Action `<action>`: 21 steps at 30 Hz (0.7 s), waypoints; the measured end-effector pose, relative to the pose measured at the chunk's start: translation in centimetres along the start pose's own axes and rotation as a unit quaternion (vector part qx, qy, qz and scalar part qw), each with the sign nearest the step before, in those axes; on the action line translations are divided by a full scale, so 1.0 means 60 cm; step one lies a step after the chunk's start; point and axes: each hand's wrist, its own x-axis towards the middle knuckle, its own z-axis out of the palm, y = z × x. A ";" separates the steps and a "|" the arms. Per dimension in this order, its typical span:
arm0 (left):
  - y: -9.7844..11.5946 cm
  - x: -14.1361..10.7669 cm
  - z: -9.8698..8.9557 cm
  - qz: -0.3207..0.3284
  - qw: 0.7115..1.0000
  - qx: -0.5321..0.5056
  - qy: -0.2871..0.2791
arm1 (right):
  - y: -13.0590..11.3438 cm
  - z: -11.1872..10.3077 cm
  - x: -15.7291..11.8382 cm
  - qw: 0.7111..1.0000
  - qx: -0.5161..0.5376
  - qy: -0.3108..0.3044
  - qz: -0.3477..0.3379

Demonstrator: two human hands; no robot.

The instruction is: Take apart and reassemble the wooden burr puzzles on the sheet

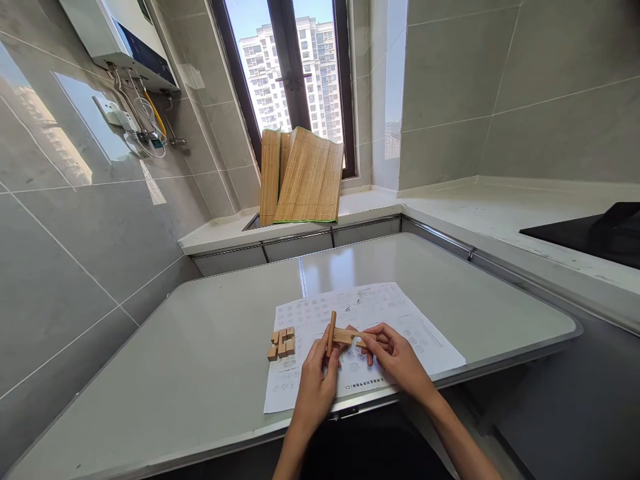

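Grey tiled walls point(450, 73) surround a pale, round-cornered tabletop point(190, 360) bearing a white printed paper sheet point(420, 333). Above the sheet, the left hand point(317, 377) curls closed round a slim tan wooden stick point(332, 330); the right hand point(395, 355) pinches slender tan wood. A notched tan wooden bar point(343, 336) sits between the hands. Small tan wooden blocks point(283, 343) cluster at the sheet's left edge.

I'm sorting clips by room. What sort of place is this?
Probably a home kitchen, judging by what look like a wall-mounted water heater and a black cooktop, plus the white counter.
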 end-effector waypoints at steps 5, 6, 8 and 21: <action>-0.002 0.000 0.001 0.006 1.000 0.001 -0.003 | 0.004 0.000 0.001 1.000 0.000 0.007 0.002; -0.003 0.000 0.001 0.006 1.000 0.001 -0.002 | 0.004 0.000 0.001 1.000 0.000 0.008 0.002; -0.005 0.000 0.002 0.008 1.000 0.002 0.002 | 0.005 0.000 0.002 1.000 0.001 0.010 0.002; 0.009 -0.004 0.000 0.004 1.000 -0.015 -0.012 | 0.007 -0.004 0.004 1.000 0.018 0.003 0.010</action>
